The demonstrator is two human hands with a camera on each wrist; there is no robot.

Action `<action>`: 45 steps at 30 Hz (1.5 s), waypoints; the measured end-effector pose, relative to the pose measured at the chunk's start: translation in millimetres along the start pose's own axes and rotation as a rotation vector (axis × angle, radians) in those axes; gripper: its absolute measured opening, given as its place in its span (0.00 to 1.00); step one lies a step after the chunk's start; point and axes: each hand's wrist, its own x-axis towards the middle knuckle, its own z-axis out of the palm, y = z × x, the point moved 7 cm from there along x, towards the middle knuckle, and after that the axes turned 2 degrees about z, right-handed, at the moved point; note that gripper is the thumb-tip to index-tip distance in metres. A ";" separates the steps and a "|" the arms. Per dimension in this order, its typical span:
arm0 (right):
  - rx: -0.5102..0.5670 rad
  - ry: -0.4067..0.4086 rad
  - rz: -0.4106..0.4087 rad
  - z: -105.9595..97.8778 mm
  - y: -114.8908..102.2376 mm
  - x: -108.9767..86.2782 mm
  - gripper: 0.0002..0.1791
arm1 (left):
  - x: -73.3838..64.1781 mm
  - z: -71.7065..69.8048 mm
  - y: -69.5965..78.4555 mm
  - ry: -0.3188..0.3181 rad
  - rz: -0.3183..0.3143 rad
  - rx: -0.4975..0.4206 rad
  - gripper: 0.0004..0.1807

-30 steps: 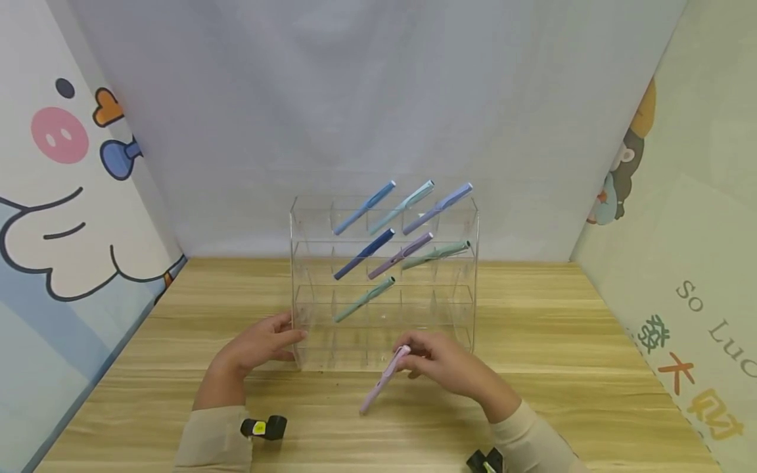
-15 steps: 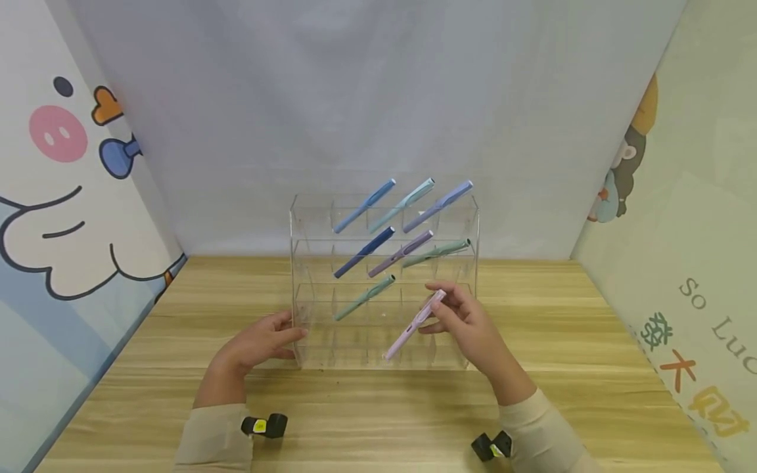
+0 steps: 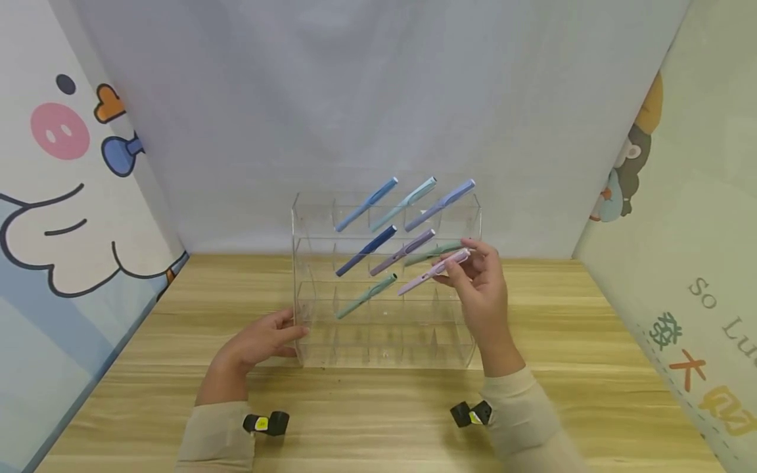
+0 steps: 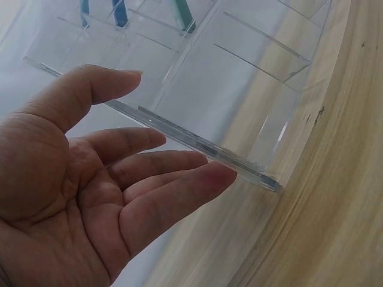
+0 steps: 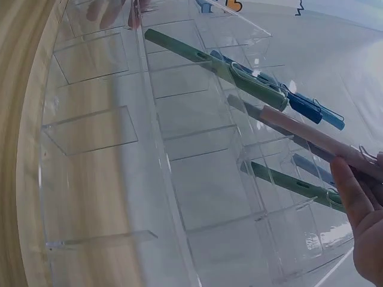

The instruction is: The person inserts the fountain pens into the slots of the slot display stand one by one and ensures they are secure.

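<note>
My right hand (image 3: 485,289) pinches a light pink capped pen (image 3: 422,276) between thumb and fingers, tilted, before the clear stepped pen rack (image 3: 294,282). In the head view the pink pen partly covers a green pen (image 3: 432,252) in the second tier. My left hand (image 3: 263,338) is at the rack's lower left side, fingers fairly straight and fingertips at the side panel, as the left wrist view shows. Top-tier pens are blue (image 3: 367,203), pale aqua (image 3: 405,203) and periwinkle (image 3: 440,205). Dark blue (image 3: 367,250) and purple (image 3: 403,252) pens lie below them. Another green pen (image 3: 367,296) lies lower.
The rack stands on a wood-grain table (image 3: 378,420). Behind it hangs a pale curtain (image 3: 378,98). Cartoon-printed panels (image 3: 59,210) flank both sides. Black wrist cameras (image 3: 266,424) sit near both sleeves.
My right hand has carried the pink pen up and rightward, from low in front of the rack to the level of its middle tiers. The left hand stays at the rack's side.
</note>
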 end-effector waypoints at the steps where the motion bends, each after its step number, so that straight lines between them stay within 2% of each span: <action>1: 0.013 0.026 -0.010 0.4 1.7 0.2 0.23 | 0.1 0.4 0.3 -0.005 0.003 0.001 0.45; 4: 0.021 0.073 -0.022 3.2 7.6 -1.6 0.24 | 0.7 1.4 0.8 -0.009 0.009 -0.006 0.44; 10: -0.023 0.053 0.003 9.7 19.9 -8.4 0.22 | 0.2 3.1 6.1 -0.024 0.022 -0.014 0.40; 18: -0.095 0.008 0.121 15.8 35.1 -12.2 0.21 | -0.8 3.3 8.8 -0.033 0.035 -0.011 0.39; 22: -0.159 -0.028 0.169 22.4 33.1 -11.9 0.17 | 0.2 2.9 6.9 -0.026 0.029 -0.016 0.39; 28: -0.249 -0.066 0.195 29.1 19.4 -10.5 0.12 | 1.9 3.2 5.0 -0.031 0.022 -0.030 0.37; 32: -0.252 -0.064 0.232 26.0 28.5 -11.6 0.13 | 1.7 2.9 4.9 -0.027 0.019 -0.029 0.38; 37: -0.269 -0.060 0.235 21.1 42.2 -13.3 0.13 | 0.4 2.6 3.1 -0.023 0.016 -0.021 0.40; 45: -0.272 -0.060 0.225 19.1 43.2 -14.2 0.12 | -1.7 1.8 6.1 -0.037 0.035 -0.013 0.41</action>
